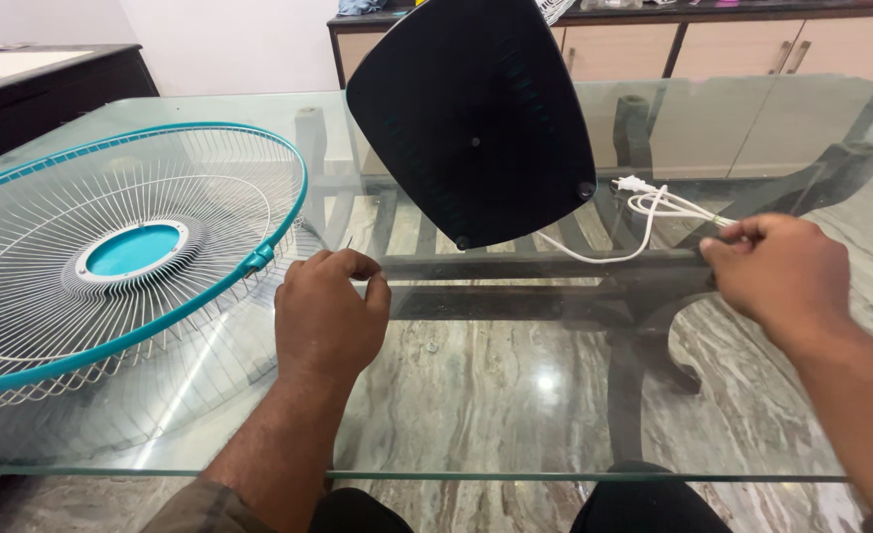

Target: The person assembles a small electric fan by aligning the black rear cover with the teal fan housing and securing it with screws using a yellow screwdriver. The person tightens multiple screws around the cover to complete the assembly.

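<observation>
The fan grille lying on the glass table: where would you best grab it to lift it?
Probably by the teal rim of the fan grille, at its near right edge by the small clip, coming from the left hand. The rim looks solid, the wires thin, and it lies flat on the glass table.

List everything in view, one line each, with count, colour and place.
Fan guard: one, white wire with teal rim and teal centre, lying on the table at left.
Fan base: one, black, tilted up with its underside showing, at the table's far middle.
Power cord: one, white, with plug, running from the base toward the right.
Glass table: one, clear top, dark frame beneath.
Cabinets: beige doors, along the back wall.
Left hand: grip pinched on something thin, centre.
Right hand: grip pinched on the cord.
</observation>
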